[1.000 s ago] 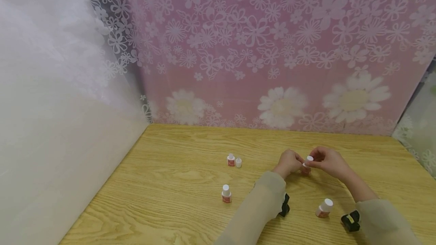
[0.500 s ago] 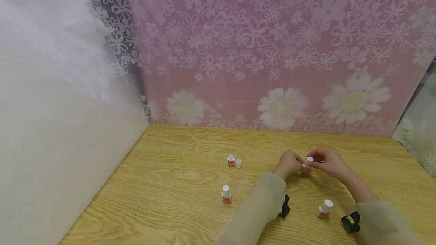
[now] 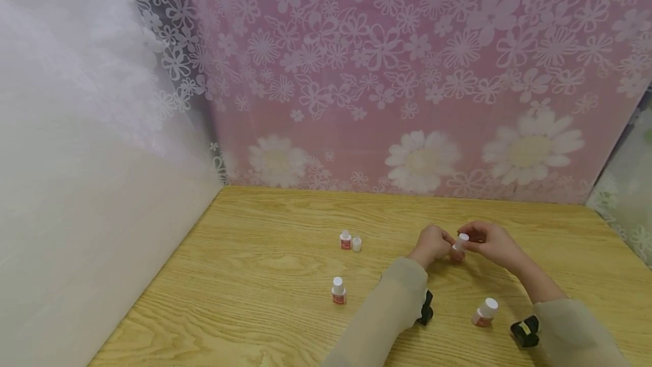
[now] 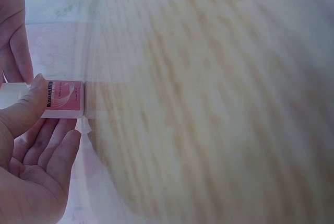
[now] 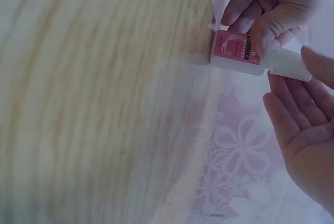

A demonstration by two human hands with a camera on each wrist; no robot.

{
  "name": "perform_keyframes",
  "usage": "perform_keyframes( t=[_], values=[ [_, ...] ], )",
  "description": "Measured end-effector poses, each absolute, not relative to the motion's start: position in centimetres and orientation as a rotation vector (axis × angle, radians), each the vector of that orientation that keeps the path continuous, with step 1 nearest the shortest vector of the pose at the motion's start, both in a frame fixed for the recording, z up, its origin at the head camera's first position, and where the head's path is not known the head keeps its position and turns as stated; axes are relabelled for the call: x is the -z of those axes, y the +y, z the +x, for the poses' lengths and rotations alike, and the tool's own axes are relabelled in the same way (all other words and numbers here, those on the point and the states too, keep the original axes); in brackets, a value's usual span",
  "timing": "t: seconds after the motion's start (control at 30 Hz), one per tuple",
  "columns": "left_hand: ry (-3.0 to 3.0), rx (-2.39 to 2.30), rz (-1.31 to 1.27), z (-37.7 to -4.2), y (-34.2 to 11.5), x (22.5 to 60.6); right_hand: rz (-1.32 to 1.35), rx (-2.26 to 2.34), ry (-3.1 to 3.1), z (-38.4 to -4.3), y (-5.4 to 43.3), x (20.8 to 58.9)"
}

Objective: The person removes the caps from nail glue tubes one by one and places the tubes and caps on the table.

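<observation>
At the right of the table in the head view, my left hand point(image 3: 433, 243) grips a small white bottle with a pink label point(image 5: 235, 47); the label reads like nail glue. Its thumb presses on the label in the left wrist view. The bottle stands upright, its base at the wooden surface. My right hand point(image 3: 493, 243) pinches the bottle's white cap point(image 5: 290, 64) between thumb and fingers. The cap sits over the neck, a narrow gap showing above the bottle's shoulder in the right wrist view.
A capped bottle point(image 3: 338, 291) stands left of my left forearm, another point(image 3: 485, 312) between the forearms. Farther back, an uncapped bottle point(image 3: 346, 240) has a loose white cap point(image 3: 357, 244) beside it. Black wrist gear point(image 3: 524, 332) shows near the right sleeve. A flowered curtain point(image 3: 356, 72) hangs behind.
My right fingers have shifted slightly round the cap. The left hand and the bottle stay in place.
</observation>
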State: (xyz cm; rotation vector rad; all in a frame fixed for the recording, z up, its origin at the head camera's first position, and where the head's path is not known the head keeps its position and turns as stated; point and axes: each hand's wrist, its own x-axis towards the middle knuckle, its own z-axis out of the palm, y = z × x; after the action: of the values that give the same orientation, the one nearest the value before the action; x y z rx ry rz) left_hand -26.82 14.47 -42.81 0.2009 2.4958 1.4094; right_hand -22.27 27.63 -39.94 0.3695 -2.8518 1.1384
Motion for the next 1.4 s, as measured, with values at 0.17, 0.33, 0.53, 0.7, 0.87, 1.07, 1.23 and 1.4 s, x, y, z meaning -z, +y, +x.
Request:
perform_keyframes(
  t=[0.17, 0.33, 0.53, 0.7, 0.87, 1.07, 1.23, 1.4],
  values=[
    [2.500, -1.398, 0.209, -26.86, 14.44, 42.75, 0.292, -1.058, -2.873, -22.38, 27.52, 39.70],
    [2.497, -1.406, 0.211, -26.79, 14.36, 42.57, 0.223, -0.988, -2.889, -22.52, 27.35, 39.53],
    [2.497, -1.411, 0.214, -26.86, 14.42, 42.63, 0.234, -0.976, -2.861, -22.67, 27.35, 39.51],
    [2.493, -1.406, 0.208, -26.97, 14.52, 42.81, 0.261, -1.022, -2.860, -22.61, 27.40, 39.56],
    [2.485, -1.407, 0.210, -26.99, 14.50, 42.88, 0.304, -1.074, -2.851, -22.56, 27.52, 39.64],
    [2.494, -1.395, 0.206, -26.92, 14.56, 42.93, 0.358, -1.121, -2.844, -22.63, 27.74, 39.84],
    [2.507, -1.391, 0.202, -26.91, 14.60, 42.89, 0.394, -1.169, -2.843, -22.57, 27.80, 39.91],
    [2.507, -1.398, 0.198, -26.77, 14.48, 42.72, 0.395, -1.217, -2.848, -22.37, 27.75, 39.85]
  ],
)
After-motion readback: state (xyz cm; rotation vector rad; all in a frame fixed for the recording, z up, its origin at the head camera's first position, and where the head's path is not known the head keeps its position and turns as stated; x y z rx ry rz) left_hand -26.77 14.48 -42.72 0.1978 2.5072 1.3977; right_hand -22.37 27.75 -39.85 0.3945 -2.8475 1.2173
